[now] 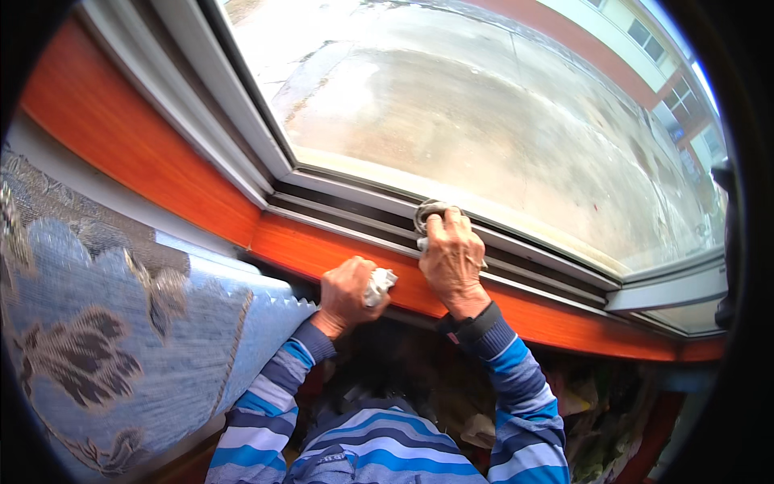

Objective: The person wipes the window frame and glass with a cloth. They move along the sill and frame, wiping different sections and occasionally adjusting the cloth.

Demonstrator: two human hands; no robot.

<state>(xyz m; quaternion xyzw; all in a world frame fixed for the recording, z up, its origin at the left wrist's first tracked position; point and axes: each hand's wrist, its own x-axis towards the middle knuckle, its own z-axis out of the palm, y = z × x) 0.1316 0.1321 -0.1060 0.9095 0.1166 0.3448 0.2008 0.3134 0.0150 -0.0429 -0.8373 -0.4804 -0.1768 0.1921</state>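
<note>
My right hand [451, 256] reaches over the sill and presses a greyish rag [427, 211] against the window's sliding track [363, 219]. Its fingers are bent over the cloth, which partly hides beneath them. Closer to me, my left hand [345, 292] is a fist at the edge of the orange-brown wooden sill [322, 248]. A crumpled white wad [380, 286], cloth or paper, sticks out of that fist on its right side. The window pane [484, 137] rises just beyond the track.
A blue-grey patterned curtain [121, 339] hangs at the left, its edge close to my left wrist. The window frame [242, 89] stands at the upper left. Outside lie a wet paved yard [451, 89] and a building [645, 56]. Dim clutter sits below the sill at right.
</note>
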